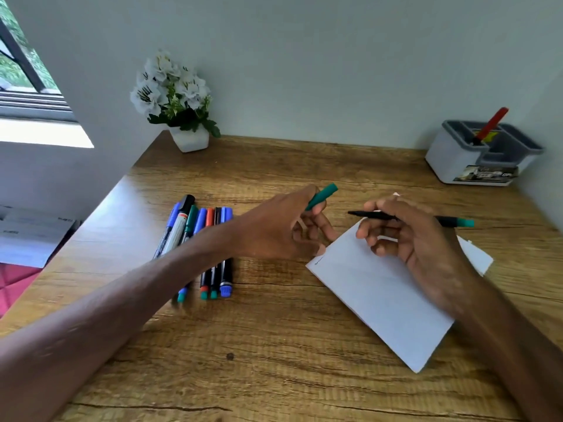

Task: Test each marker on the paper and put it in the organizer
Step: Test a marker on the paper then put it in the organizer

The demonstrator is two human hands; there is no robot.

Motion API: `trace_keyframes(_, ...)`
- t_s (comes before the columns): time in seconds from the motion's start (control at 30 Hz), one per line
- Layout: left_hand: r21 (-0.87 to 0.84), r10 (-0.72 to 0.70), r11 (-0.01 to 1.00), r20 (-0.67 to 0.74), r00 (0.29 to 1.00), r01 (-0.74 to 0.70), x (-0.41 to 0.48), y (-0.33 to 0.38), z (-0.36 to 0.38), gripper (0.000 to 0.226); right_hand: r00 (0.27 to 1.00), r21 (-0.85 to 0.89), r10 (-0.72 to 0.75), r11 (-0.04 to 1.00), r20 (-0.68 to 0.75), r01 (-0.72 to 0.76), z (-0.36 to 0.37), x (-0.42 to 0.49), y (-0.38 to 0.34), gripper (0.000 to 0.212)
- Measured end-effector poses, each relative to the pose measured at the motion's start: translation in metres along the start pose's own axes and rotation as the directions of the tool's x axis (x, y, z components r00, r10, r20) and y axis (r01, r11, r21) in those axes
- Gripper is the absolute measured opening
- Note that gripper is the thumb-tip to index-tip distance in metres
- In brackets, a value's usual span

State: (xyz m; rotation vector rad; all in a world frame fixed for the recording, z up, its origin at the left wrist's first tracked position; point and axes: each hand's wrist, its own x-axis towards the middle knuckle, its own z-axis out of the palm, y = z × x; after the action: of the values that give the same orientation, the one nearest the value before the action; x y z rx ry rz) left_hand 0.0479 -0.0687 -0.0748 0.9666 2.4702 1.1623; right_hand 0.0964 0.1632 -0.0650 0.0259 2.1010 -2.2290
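The right hand (pixel 405 236) grips an uncapped marker (pixel 372 215) level above the paper (pixel 380 287), tip toward the left hand (pixel 283 229) pinching a green cap (pixel 322 196).

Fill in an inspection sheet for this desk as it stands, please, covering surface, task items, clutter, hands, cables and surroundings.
Surface: wooden desk, grained, one small dark spot near the front.
Job's things: paper lies partly under the right hand; organizer at back right holds a red marker; row of markers lies at left.
Clutter: potted white flowers at back left.
Hands: left hand pinches green cap; right hand holds uncapped black marker, tip pointing left.
Cables: nothing seen.
Surroundings: pale wall behind; window at far left.
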Motion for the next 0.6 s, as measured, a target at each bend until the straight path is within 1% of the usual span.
trace_keyframes(0.1, 0.035, 0.012, 0.999, 0.009, 1.0, -0.013, -0.001, 0.004, 0.004, 0.046, 0.999, -0.037, 0.043, 0.998, 0.015, -0.043, 0.001, -0.015, 0.004, 0.028)
trace_keyframes(0.2, 0.056, 0.058, 0.997, 0.007, 0.998, -0.058, -0.002, 0.004, 0.009, 0.051, 0.997, -0.048, 0.075, 0.996, -0.001, -0.075, 0.003, -0.028, 0.006, 0.034)
trace_keyframes(0.27, 0.057, 0.08, 0.995, 0.016, 0.997, -0.081, -0.003, 0.005, 0.012, 0.057, 0.997, -0.058, 0.076, 0.995, -0.002, -0.076, 0.004, -0.035, 0.007, 0.033)
trace_keyframes(0.4, 0.031, 0.091, 0.995, 0.062, 0.994, -0.093, -0.003, 0.004, 0.014, 0.057, 0.998, -0.105, 0.047, 0.994, 0.049, -0.042, 0.005, -0.043, 0.01, 0.018)
trace_keyframes(0.5, 0.026, 0.101, 0.994, 0.096, 0.99, -0.104, -0.003, 0.003, 0.013, 0.056, 0.998, -0.14, 0.009, 0.99, 0.063, -0.001, 0.005, -0.044, 0.012, 0.018)
trace_keyframes(0.6, 0.036, 0.099, 0.994, 0.126, 0.987, -0.104, -0.003, 0.0, 0.011, 0.06, 0.994, -0.236, -0.085, 0.967, 0.07, 0.099, 0.011, -0.042, 0.016, 0.014)
